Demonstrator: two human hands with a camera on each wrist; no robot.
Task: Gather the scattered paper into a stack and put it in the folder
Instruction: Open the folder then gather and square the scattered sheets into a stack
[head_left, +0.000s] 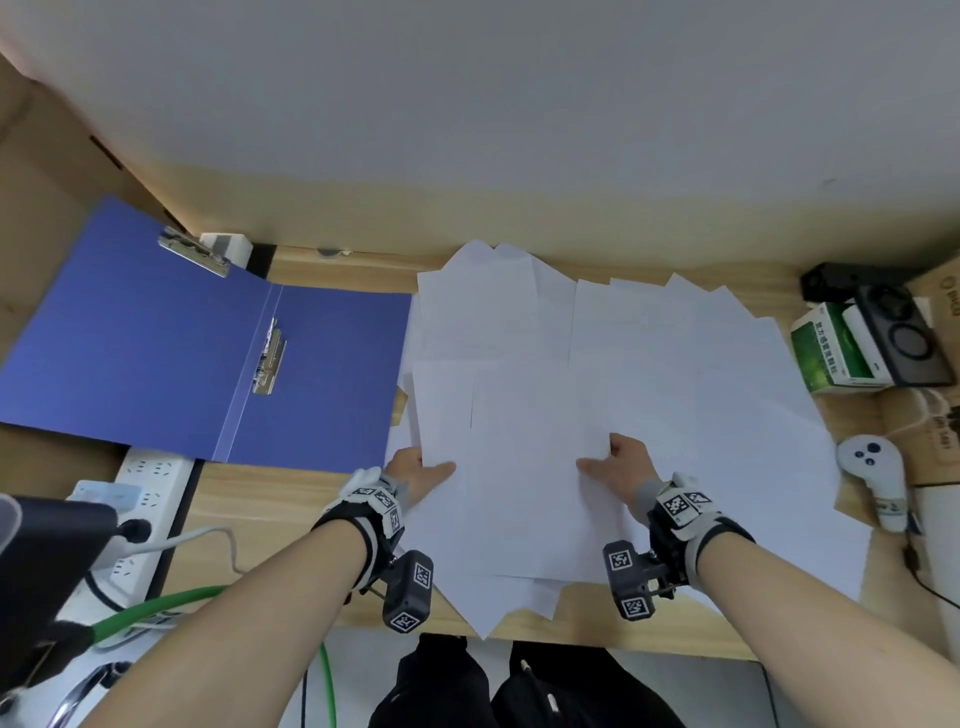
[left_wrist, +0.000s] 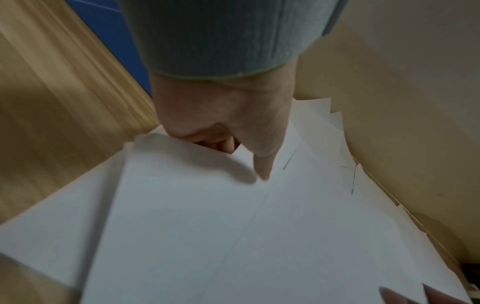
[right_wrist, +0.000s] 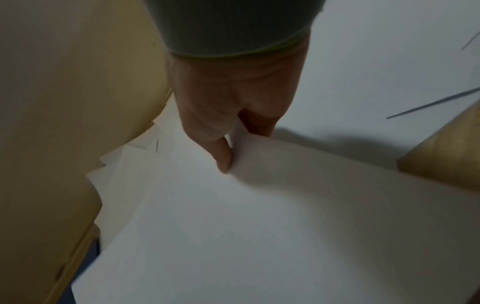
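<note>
Several white paper sheets (head_left: 597, 364) lie overlapping across the middle and right of the wooden desk (head_left: 270, 499). An open blue folder (head_left: 182, 343) with metal clips lies flat to their left. My left hand (head_left: 415, 470) pinches the left edge of a small bundle of sheets (head_left: 524, 467), thumb on top and fingers underneath. The left wrist view shows that thumb (left_wrist: 262, 164) pressing the paper (left_wrist: 233, 236). My right hand (head_left: 621, 465) pinches the same bundle's right edge. In the right wrist view its thumb (right_wrist: 223, 156) lies on the lifted sheet (right_wrist: 285, 226).
A white power strip (head_left: 150, 499) with plugs and cables sits at the desk's left front. A green-and-white box (head_left: 831, 348), a black device (head_left: 898, 332) and a white controller (head_left: 872, 473) stand at the right edge. Behind the desk rises a wall (head_left: 467, 130).
</note>
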